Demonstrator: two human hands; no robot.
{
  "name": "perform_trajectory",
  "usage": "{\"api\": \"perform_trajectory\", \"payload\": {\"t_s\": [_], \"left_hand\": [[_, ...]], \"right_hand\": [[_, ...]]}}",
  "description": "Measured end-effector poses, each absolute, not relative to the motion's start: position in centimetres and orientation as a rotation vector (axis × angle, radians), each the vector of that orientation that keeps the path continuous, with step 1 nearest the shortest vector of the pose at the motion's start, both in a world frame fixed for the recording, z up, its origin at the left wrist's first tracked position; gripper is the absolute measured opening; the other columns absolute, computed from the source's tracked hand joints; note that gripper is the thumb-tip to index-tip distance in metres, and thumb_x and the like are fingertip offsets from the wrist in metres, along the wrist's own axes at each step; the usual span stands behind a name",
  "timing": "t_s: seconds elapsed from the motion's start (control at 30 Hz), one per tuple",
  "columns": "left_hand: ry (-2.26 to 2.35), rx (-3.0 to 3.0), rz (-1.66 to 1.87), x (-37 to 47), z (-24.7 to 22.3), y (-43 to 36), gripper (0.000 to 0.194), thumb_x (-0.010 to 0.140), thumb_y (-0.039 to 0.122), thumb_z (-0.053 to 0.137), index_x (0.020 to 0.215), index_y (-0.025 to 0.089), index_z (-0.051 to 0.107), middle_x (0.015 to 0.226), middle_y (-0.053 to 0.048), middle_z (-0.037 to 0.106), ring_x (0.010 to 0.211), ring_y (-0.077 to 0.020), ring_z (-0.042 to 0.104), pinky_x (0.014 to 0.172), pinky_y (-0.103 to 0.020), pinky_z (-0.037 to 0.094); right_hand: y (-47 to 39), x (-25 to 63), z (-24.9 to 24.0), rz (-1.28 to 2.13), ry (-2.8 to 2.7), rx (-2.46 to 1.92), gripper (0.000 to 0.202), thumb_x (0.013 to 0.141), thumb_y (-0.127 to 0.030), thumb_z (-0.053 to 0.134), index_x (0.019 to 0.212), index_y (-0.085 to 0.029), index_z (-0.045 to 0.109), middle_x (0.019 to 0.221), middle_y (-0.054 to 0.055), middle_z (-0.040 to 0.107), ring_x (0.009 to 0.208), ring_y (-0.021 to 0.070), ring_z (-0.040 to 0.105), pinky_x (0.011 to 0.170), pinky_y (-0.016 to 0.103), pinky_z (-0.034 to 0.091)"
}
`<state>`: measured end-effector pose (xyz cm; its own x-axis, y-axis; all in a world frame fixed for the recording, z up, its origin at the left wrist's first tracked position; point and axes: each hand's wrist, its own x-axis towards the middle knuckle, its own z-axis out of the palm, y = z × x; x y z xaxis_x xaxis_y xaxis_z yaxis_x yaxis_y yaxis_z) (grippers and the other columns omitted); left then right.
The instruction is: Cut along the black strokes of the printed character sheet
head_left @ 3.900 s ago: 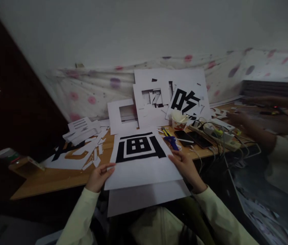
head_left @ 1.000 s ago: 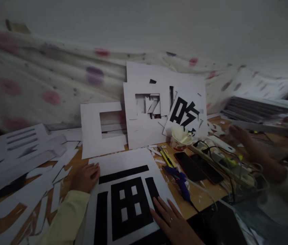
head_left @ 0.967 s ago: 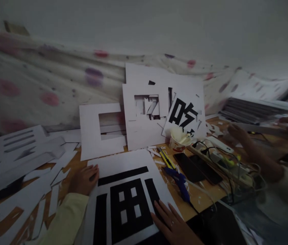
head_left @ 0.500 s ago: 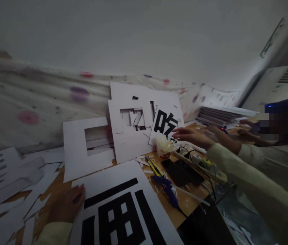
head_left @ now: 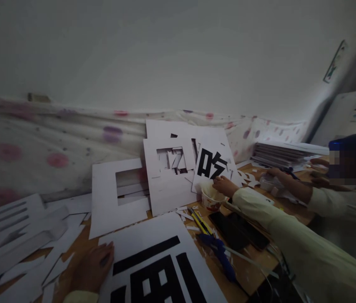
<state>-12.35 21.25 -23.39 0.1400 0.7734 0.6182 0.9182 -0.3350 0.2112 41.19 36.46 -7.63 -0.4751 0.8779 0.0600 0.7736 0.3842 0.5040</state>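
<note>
My left hand (head_left: 92, 267) rests at the left edge of a white board (head_left: 162, 225) bearing thick black character strokes; its fingers look curled, and whether they hold anything is unclear. My right hand (head_left: 225, 186) reaches to the rim of a patterned paper cup (head_left: 212, 202), its fingers pinched over the white contents, which are too dim to make out. Behind the cup leans a white card with a black character (head_left: 206, 162). In front of the cup lie a yellow cutter (head_left: 201, 221) and a blue glue gun (head_left: 223, 259).
Cut-out white boards (head_left: 104, 198) lean against the plastic-covered wall. Paper scraps (head_left: 32, 267) cover the left side. Dark phones (head_left: 237, 231) lie right of the cutter. Another person's hand (head_left: 291, 185) is at the right, near a stack of boards (head_left: 281, 153).
My right hand has lowered to the cup and its fingers have closed in. The view has shifted, so the scene sits lower and further right. The other person's hand now touches clear plastic.
</note>
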Motion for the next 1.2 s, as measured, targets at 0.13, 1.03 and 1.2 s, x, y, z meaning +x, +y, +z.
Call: {"api": "perform_trajectory", "payload": {"t_s": [0.13,1.03,1.2], "left_hand": [[-1.667,-2.208,-0.932,-12.3,-22.3,21.0,0.026,0.083,0.034,0.052,0.083,0.024,0.075,0.087,-0.001,0.076,0.084,-0.0178,0.071,0.079,-0.025,0.054],[-1.698,-2.294,-1.148,-10.8,-18.4,19.4,0.029,0.069,0.038,0.054,0.076,0.017,0.073,0.089,-0.012,0.074,0.091,-0.0315,0.068,0.085,-0.046,0.053],[-2.114,-2.067,-1.81,-4.7,-11.0,10.6,0.036,0.078,0.046,0.057,0.096,0.017,0.068,0.079,-0.005,0.071,0.073,-0.0202,0.067,0.074,-0.034,0.056]], "right_hand": [[36.4,40.9,-7.7,0.686,2.387,1.455,0.022,0.079,-0.006,0.055,0.096,-0.013,0.066,0.1,0.016,0.067,0.102,0.0243,0.052,0.082,0.034,0.036],[7.2,28.5,-1.6,-1.586,2.849,2.851,0.048,0.073,-0.061,0.062,0.052,-0.019,0.053,0.036,-0.004,0.046,0.03,0.0079,0.038,0.031,0.021,0.026],[5.1,23.0,-5.0,-2.393,2.616,2.845,0.038,0.076,-0.053,0.065,0.061,-0.019,0.058,0.042,-0.001,0.057,0.036,0.0106,0.049,0.039,0.022,0.04]]}}
